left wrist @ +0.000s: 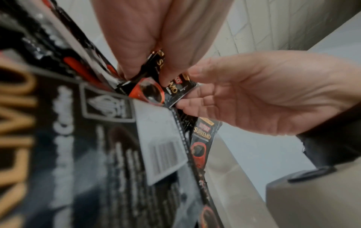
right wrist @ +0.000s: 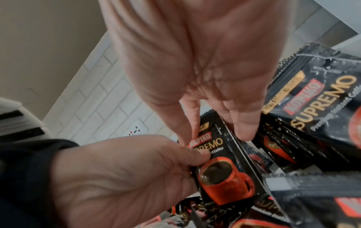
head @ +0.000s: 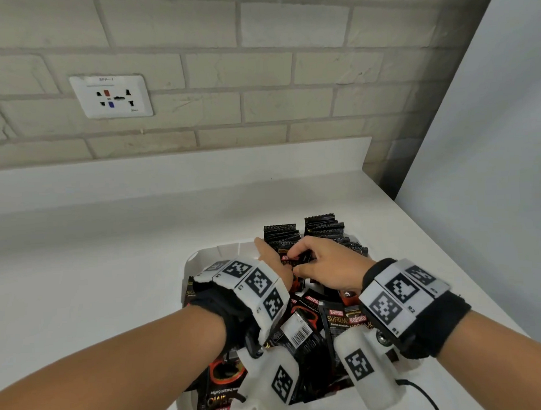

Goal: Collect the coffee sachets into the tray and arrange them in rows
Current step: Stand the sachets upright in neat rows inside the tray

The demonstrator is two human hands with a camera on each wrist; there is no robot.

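From the head view, a white tray [head: 200, 258] sits on a white counter [head: 111, 247] below a brick wall [head: 259, 82] that carries a socket plate [head: 111, 96]. At the far right of the tray two rows of sachets [head: 320, 230] stand on edge, while loose sachets [head: 343, 318] lie jumbled across the near part, some with the barcode side up. Both hands meet over the middle of the tray: the left hand [head: 272, 260] and the right hand [head: 325, 261] each pinch the same black sachet [head: 295, 259], just near the standing rows; both wrists wear black bands with white marker blocks. In the left wrist view, the left hand [left wrist: 156, 38] has thumb and fingers closed on the held sachet [left wrist: 166, 91], and the right hand [left wrist: 263, 95] curls its fingertips onto the sachet's right edge; blurred loose sachets [left wrist: 97, 154] fill the left foreground. In the right wrist view, the right hand [right wrist: 195, 61] reaches down with fingers clamped on the top of the sachet [right wrist: 220, 166], which shows a red cup, while the left hand [right wrist: 126, 177] presses its thumb on the sachet's left edge; more sachets [right wrist: 316, 98] lie to the right.
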